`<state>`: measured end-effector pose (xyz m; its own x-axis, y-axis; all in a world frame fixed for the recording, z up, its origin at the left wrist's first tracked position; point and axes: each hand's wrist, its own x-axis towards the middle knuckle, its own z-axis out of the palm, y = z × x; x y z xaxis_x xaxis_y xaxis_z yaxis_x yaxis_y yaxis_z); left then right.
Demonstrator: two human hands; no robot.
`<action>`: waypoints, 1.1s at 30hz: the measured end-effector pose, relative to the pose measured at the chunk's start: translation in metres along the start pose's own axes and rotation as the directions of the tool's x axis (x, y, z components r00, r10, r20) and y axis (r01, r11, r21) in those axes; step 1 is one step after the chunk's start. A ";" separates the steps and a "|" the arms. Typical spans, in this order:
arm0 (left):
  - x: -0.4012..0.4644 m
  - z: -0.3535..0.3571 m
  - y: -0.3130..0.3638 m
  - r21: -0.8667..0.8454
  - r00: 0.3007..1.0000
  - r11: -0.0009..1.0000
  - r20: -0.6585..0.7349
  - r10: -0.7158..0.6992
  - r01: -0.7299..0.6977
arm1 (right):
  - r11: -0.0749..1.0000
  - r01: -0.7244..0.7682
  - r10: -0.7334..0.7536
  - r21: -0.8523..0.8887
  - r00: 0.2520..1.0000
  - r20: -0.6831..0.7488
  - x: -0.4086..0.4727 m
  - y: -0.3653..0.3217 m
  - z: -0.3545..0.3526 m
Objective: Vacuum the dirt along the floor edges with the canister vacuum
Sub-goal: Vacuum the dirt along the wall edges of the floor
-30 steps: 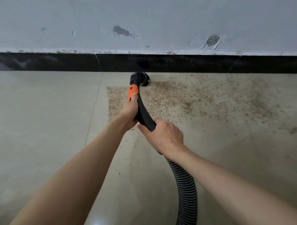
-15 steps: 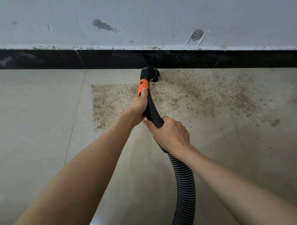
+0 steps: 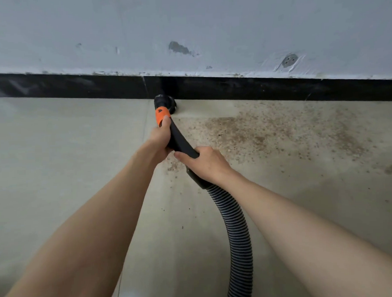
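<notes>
Hands shared the black wand (image 3: pixel 181 142): left hand (image 3: pixel 160 138) curled its fingers just behind the orange collar (image 3: pixel 162 115), right hand (image 3: pixel 205 163) wrapped the rear, likely to steer the nozzle (image 3: pixel 166 102) along the baseboard (image 3: pixel 255 90); dirt (image 3: pixel 245 133) lay rightward.

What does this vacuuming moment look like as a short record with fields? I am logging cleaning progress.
left hand: grips the black handle just below the orange collar
right hand: grips the handle lower down, above the ribbed hose
nozzle: on the floor, against the black baseboard
dirt: brown patch right of the nozzle
wall: pale, chipped paint
</notes>
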<state>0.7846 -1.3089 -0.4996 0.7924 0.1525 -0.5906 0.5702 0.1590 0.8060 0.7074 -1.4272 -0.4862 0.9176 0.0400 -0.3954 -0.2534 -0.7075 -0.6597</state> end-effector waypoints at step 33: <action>-0.066 0.086 -0.040 0.140 0.986 0.985 0.121 -0.119 0.101 | 0.993 -0.106 0.110 0.043 0.986 -0.121 -0.075 0.085 -0.039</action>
<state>0.7279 -1.4098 -0.4892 0.7396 0.0138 -0.6729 0.6722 0.0352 0.7395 0.6287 -1.5178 -0.4877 0.9143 -0.1240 -0.3857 -0.3621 -0.6770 -0.6408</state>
